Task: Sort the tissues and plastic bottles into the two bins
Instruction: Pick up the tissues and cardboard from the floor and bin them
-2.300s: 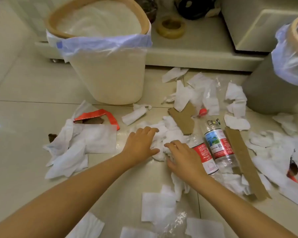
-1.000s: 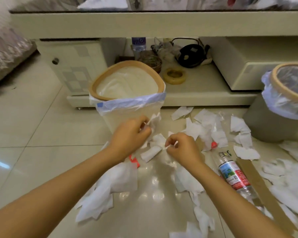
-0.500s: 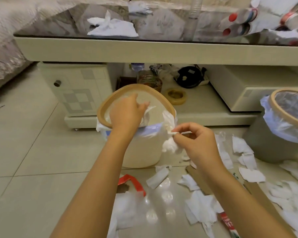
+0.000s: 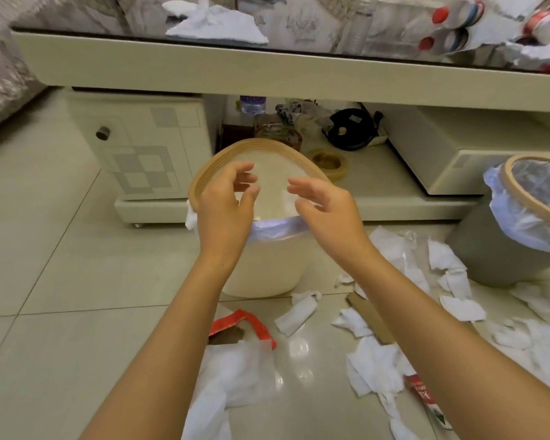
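Observation:
A cream bin [image 4: 267, 268] with a tan rim and a blue-edged liner stands on the floor in the middle. Both hands hover over its mouth. My left hand [image 4: 226, 211] is open with fingers spread and holds nothing. My right hand [image 4: 327, 211] is open too, fingers apart. White tissue lies inside the bin. A grey bin [image 4: 492, 258] with a clear liner stands at the right. Torn tissues [image 4: 375, 366] lie scattered on the floor in front. A bottle's red label [image 4: 424, 398] shows beside my right forearm. Bottles with red caps [image 4: 445, 30] lie on the table top.
A low cream table [image 4: 267, 68] with a glass top spans the back, with a lower shelf holding a tape roll [image 4: 329, 161] and clutter. Cardboard strips [image 4: 372, 319], a red torn wrapper [image 4: 245, 325] and a plastic bag [image 4: 235, 376] lie on the tiled floor.
Both hands lifted tissues from the floor up to the cream bin. They have let go over its mouth and are now open and empty.

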The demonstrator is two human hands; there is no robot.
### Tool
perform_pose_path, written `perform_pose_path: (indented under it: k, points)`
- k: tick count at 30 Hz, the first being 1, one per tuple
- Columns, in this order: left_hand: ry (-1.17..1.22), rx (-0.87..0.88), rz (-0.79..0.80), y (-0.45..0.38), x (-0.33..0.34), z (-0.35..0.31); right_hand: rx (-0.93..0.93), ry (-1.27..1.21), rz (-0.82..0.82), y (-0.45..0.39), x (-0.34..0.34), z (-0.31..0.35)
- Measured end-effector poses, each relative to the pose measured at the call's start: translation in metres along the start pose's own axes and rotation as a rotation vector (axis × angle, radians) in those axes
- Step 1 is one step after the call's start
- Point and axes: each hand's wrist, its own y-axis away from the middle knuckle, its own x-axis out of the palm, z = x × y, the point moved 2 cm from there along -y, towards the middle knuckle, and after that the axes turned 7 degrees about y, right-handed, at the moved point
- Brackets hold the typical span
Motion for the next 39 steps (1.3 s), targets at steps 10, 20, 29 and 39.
perform_pose_path:
  k: [10,20,29,39]
  points:
    - [-0.297,0.517,0.308,0.092,-0.008,0.036,-0.049,0.094,0.194,0.081,0.048,-0.042]
    - [-0.633,-0.354,0.932,0.173,-0.058,0.144,0.049,0.318,0.440,0.109,0.087,-0.100]
    - [-0.611,-0.471,0.883,0.215,-0.016,0.156,0.139,0.467,0.456,0.112,0.086,-0.142]
    - [-0.256,-0.544,0.452,0.170,-0.011,0.123,0.345,0.560,0.319,0.100,0.072,-0.202]
